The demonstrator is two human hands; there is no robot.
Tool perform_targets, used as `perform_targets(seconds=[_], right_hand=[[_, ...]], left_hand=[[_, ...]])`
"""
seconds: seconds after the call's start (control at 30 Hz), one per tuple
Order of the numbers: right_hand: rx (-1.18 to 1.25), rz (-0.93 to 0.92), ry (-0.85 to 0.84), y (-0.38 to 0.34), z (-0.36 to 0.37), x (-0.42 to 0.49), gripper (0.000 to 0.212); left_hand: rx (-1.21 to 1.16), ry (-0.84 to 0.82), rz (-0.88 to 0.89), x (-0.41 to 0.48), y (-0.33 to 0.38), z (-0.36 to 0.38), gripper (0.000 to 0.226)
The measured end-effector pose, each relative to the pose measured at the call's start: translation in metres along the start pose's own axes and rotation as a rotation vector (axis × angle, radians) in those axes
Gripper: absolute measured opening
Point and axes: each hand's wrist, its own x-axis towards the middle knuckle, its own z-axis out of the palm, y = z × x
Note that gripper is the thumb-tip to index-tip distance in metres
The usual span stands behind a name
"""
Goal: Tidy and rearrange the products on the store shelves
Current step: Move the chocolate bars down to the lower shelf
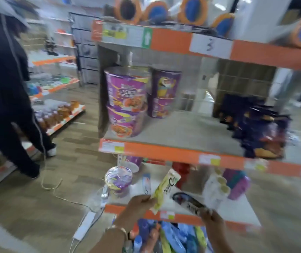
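A: The left hand (138,205)?
B: Grip pinching a pale yellow packet (166,189), tilted up, over the low shelf (237,207).
A: The right hand (211,218)?
B: Grip clasping a dark glossy packet (188,201), just beside the yellow one.

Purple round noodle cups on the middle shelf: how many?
4, left end: front top cup on front bottom cup; rear top cup on rear bottom cup. More may hide behind.

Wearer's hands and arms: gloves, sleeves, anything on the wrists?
No gloves on the left hand or right hand. No sleeves on either forearm within the frame. A gold-coloured bracelet circles the left wrist; nothing visible on the right. Blur hides finer detail.
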Motion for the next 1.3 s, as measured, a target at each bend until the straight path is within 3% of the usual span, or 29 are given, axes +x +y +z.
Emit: perform_targets(seconds=[0.1,0.2,0.3,0.5,0.77,0.93,1.0,1.07,1.2,1.3], right_hand=[[0.019,0.0,0.045,-0.026,-0.052,-0.01,0.029],[0.084,-0.064,0.113,-0.047,-0.109,-0.011,0.023],[0.222,-0.043,0.196,-0.058,-0.165,-0.006,0.042],[0.31,-0.027,0.385,-0.058,-0.259,0.011,0.04],[0.273,-0.014,0.534,-0.05,-0.36,0.054,0.04],[0.189,-0.003,0.529,-0.051,-0.409,0.085,0.033],[0.25,-0.032,0.483,-0.057,-0.422,0.096,0.016],[0.286,-0.048,0.478,-0.061,-0.432,0.107,0.024],[0.29,-0.063,0.462,-0.063,-0.437,0.135,0.013],[0.287,-0.071,0.437,-0.07,-0.431,0.164,0.019]], left_hand=[[0.034,-0.194,0.063,-0.018,0.041,0.015,0.021],[0.14,-0.273,0.17,-0.024,0.082,0.031,0.023],[0.238,-0.343,0.289,-0.03,0.125,0.051,0.024],[0.301,-0.246,0.501,-0.028,0.204,0.116,0.021],[0.34,-0.136,0.621,-0.011,0.266,0.219,0.025],[0.363,-0.064,0.583,0.003,0.282,0.273,0.028],[0.341,-0.053,0.556,0.007,0.286,0.289,0.031],[0.333,-0.042,0.53,0.012,0.289,0.302,0.032],[0.427,-0.011,0.503,0.019,0.297,0.315,0.037],[0.506,-0.006,0.491,0.032,0.305,0.319,0.041]])
